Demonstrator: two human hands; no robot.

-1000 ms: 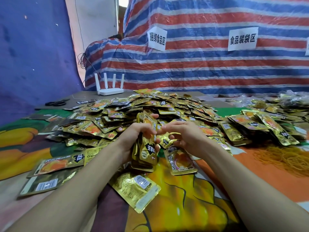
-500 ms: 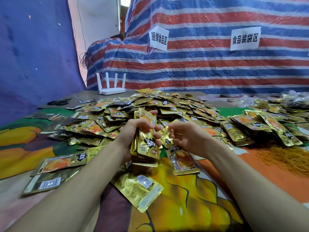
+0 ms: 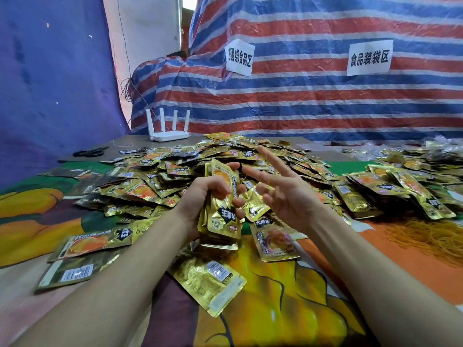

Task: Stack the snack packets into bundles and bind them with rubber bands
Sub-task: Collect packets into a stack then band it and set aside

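Observation:
My left hand [image 3: 200, 196] grips an upright stack of gold snack packets [image 3: 221, 209], fingers curled round its middle. My right hand [image 3: 283, 194] hovers just right of the stack with index and middle fingers stretched out straight; I cannot make out a rubber band on them. A big heap of loose gold packets [image 3: 190, 166] lies behind both hands. Single packets lie near me, one face down [image 3: 208, 279] and one face up [image 3: 274, 240]. A pile of yellow rubber bands [image 3: 431, 236] lies at the right.
Bound bundles [image 3: 398, 191] lie at the right on the colourful table cover [image 3: 288, 309]. A white router [image 3: 169, 132] and black scissors [image 3: 91, 152] sit at the far left edge. A striped tarp with two paper signs hangs behind.
My right hand has left the stack and spread its fingers open, moving slightly up and right. My left hand has lifted the stack a little higher.

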